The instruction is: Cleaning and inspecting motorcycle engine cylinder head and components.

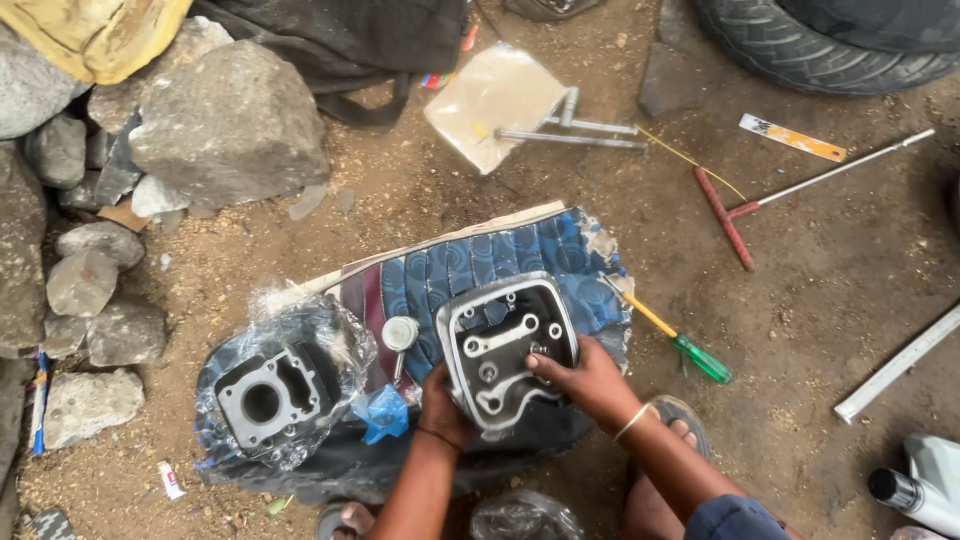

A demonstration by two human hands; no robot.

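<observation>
The person's two forearms rise from the bottom edge, nearest the lens, and between them lies a crumpled clear plastic bag (522,517) on the dirt. The left hand (443,408) is closed around the lower left edge of a grey metal cylinder head (508,350), thumb and fingers wrapped on its rim. The right hand (590,380) presses on the head's right side, fingertips curled into its open cavity; a thin bangle (632,422) circles that wrist. Both hands thus clamp the same part, one on each flank, and the head stands tilted, its hollow facing the camera. It rests over a worn blue patterned cloth (500,255) spread on the ground.

Left of the hands sits a cylinder block (265,398) (still half wrapped in clear plastic), well apart from the head. Between the two lie a small round-topped metal part (400,333) and a scrap of blue plastic (383,412). Just right of the cloth lies a screwdriver (683,347) with a green handle and yellow shaft. Farther up are a red-handled T-wrench (760,203), a silver cross-shaped wrench (580,128) beside a tan packet (495,100), and a tyre (830,45) at the top right. Grey rocks (225,125) pile along the left side
</observation>
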